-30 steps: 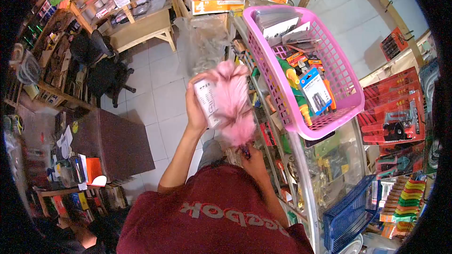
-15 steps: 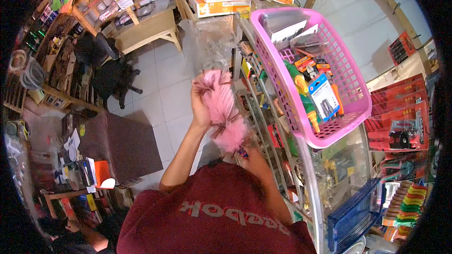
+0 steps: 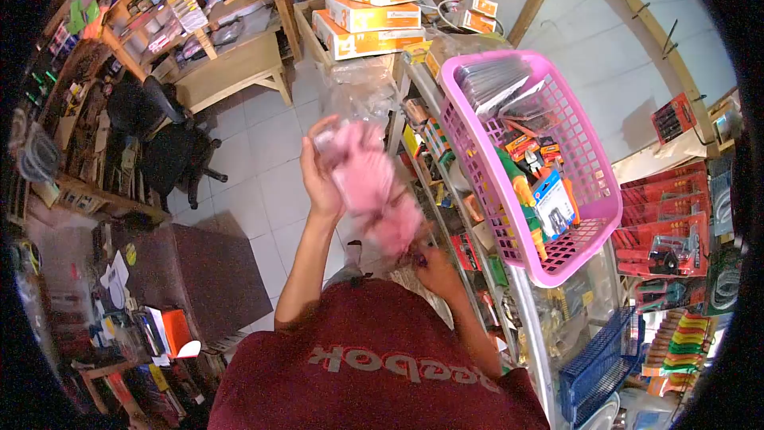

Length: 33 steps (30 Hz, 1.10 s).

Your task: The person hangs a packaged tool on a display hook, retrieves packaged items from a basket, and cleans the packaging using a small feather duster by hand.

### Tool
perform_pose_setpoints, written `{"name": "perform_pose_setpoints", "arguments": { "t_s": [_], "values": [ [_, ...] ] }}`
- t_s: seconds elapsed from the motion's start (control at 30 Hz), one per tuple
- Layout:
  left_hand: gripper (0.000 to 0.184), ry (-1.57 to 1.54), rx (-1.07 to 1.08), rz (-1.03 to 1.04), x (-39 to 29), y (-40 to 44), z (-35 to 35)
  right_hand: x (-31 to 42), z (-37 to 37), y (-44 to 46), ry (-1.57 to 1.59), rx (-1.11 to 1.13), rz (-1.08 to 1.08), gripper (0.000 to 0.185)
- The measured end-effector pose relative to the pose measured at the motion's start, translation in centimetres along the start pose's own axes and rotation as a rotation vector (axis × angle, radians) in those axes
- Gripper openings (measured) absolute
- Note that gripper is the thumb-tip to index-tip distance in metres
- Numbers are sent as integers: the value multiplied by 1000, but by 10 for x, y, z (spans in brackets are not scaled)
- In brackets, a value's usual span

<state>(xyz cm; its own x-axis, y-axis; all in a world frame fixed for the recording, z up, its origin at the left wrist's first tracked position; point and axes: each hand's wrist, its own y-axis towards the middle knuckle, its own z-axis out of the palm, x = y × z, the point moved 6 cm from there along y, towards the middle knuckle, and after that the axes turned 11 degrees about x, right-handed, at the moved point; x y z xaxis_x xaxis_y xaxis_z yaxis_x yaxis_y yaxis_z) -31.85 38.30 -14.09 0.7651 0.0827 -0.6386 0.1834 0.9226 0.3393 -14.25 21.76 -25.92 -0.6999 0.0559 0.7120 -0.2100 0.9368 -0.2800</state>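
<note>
A fluffy pink feather duster [image 3: 370, 179], blurred by motion, is held in front of my chest. My left hand [image 3: 321, 179] lies along the left side of its feathers, with the fingers curving round the upper part. At its lower end my right hand [image 3: 435, 271] grips the narrow dark handle, partly hidden by the feathers and blur. Right of both hands, a pink plastic basket [image 3: 509, 231] sits on a glass display case [image 3: 521, 291]. Inside it are a blue-carded package [image 3: 555, 207], green-and-yellow tools and flat packets.
Stacked orange-and-white boxes [image 3: 374, 16] stand ahead, beyond crumpled clear plastic. A black office chair [image 3: 171, 155] and a dark brown box-like cabinet [image 3: 211, 271] are on the left. At lower right are a blue mesh tray [image 3: 601, 366] and hanging red tool packs [image 3: 664, 231].
The feather duster is more blurred, and my left hand has shifted slightly left. My right hand has moved out to the right with the handle. The whole view has tilted a little.
</note>
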Motion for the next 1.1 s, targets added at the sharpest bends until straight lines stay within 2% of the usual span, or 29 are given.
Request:
{"name": "perform_pose_setpoints", "arguments": {
  "t_s": [0.1, 0.2, 0.3, 0.4, 0.43, 0.47, 0.5, 0.57, 0.6, 0.7, 0.73, 0.8, 0.9, 0.97, 1.0, 1.1],
  "values": [
    [47, 27, -67, 9, 5, 12, -8, 12, -20, 10, 41, -250, -11, 17],
    [48, 62, -78, -21, 10, 27, -10, 19, -18, 17, -80, -112, 130, 33],
    [47, 31, 45, -95, 20, 37, -12, -2, -19, 21, -67, -189, 287, 33],
    [49, 57, 6, -116, 30, 40, -8, -3, -27, 23, 46, -305, 300, 34],
    [50, 78, 6, -141, 33, 38, -7, 3, -27, 22, 61, -333, 197, 34],
    [55, 315, -59, -44, 39, 35, -19, 8, -28, 19, 74, -363, 95, 35],
    [56, 197, 26, -96, 43, 36, -12, 11, -31, 16, 81, -395, -9, 35],
    [59, -41, 189, -196, 43, 34, 3, 1, -35, 15, 82, -475, 78, 17],
    [66, 94, 142, -154, 45, 35, 2, -2, -37, 15, 84, -511, 118, 15],
    [70, 316, 221, -86, 33, 39, 14, 0, -44, 10, 128, -431, 206, 15],
    [76, 111, 43, -228, 44, 30, 3, 2, -40, 11, 63, -393, 138, 15],
    [79, 193, 64, -226, 46, 31, -8, 5, -33, 9, -68, -317, 4, 17],
    [81, 239, 189, -158, 39, 28, -1, -7, -36, 14, 116, -363, 194, 18],
    [80, 301, 279, -138, 30, 28, 2, 10, -39, 14, 146, -421, -37, 17],
    [81, 113, -9, -207, 37, 18, -6, 17, -40, 12, 166, -454, -149, 17],
    [84, 335, 96, -207, 35, 17, -27, 2, -26, 19, -24, -271, -17, 27]
  ]
}}
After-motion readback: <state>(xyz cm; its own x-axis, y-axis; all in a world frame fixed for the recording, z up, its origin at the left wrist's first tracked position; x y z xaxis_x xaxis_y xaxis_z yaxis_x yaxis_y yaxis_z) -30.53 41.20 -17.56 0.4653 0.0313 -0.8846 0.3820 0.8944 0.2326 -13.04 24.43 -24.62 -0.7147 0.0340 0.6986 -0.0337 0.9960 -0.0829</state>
